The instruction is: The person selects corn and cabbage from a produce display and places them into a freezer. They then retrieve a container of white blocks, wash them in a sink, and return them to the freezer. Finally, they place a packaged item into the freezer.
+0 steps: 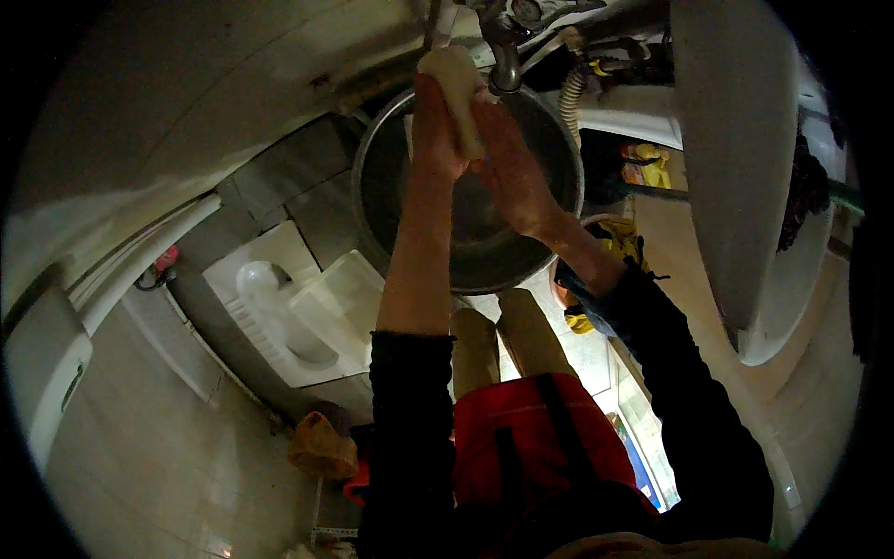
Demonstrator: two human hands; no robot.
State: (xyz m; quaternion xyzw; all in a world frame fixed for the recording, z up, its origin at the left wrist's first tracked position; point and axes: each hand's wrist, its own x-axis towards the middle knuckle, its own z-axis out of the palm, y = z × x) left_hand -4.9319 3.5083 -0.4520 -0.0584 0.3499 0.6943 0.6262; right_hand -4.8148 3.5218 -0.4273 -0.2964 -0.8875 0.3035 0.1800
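Note:
Both hands are raised over a large round metal basin (489, 272), near a metal tap (506, 77). Between my palms is a pale, elongated object (454, 80), wide at its far end and narrower towards me; it looks like a peeled root vegetable, but dim light leaves its kind unsettled. My left hand (434, 133) grips its left side. From the right, my right hand (513, 168) presses against it, just below the tap's spout. A pale strip shows inside the basin beside my left wrist; the rest of the inside is dark.
Left of the basin, a translucent plastic tub (342, 293) partly covers a white squat toilet (262, 283). A white washbasin (740, 175) juts in on the right, near a ribbed hose (571, 105). A container with yellow items (580, 323) stands beneath my right forearm.

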